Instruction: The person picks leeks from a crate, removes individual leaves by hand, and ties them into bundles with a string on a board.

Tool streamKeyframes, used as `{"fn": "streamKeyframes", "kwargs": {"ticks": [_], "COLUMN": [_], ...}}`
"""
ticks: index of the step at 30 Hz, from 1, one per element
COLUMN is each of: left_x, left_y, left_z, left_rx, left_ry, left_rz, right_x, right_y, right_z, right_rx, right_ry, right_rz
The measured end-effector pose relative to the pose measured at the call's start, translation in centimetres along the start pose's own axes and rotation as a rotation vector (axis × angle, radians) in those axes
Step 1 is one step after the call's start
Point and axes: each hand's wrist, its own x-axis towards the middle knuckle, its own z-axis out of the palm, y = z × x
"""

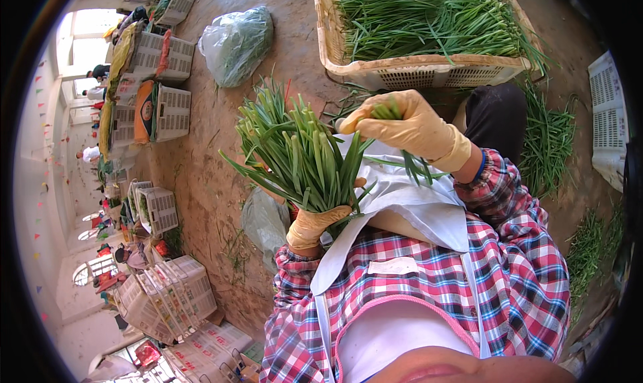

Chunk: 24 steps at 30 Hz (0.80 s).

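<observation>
My left hand (316,226), in a pale yellow glove, is closed round the lower part of a thick bunch of chives (305,155). The cut ends of this bunch fan out at the top, away from me. To its right, my right hand (414,125), gloved alike, grips a smaller bunch of chives (416,168). Its short ends poke out above the fingers, and its leaves hang below over my white apron (388,175). The two bunches are close together above my lap.
Ahead stands a cream plastic crate (395,76) heaped with chives. Loose chives (546,142) lie on the floor at right, near a white crate (608,115). A filled clear plastic bag (238,44) sits ahead left. Stacked crates (164,292) and several people occupy the far left.
</observation>
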Motion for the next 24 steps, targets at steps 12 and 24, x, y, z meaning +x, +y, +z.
{"fn": "streamKeyframes", "kwargs": {"ticks": [12,24], "left_x": [-1.2,-0.1], "left_y": [-1.1,-4.2], "left_z": [-0.3,-0.2], "left_rx": [0.296,0.416], "left_ry": [0.250,0.205], "left_rz": [0.141,0.254], "right_x": [-0.8,0.6], "right_y": [-7.1,1.8], "right_z": [-3.3,2.4], "right_rx": [-0.033,0.075], "right_ry": [0.564,0.073], "right_rz": [-0.346,-0.203]}}
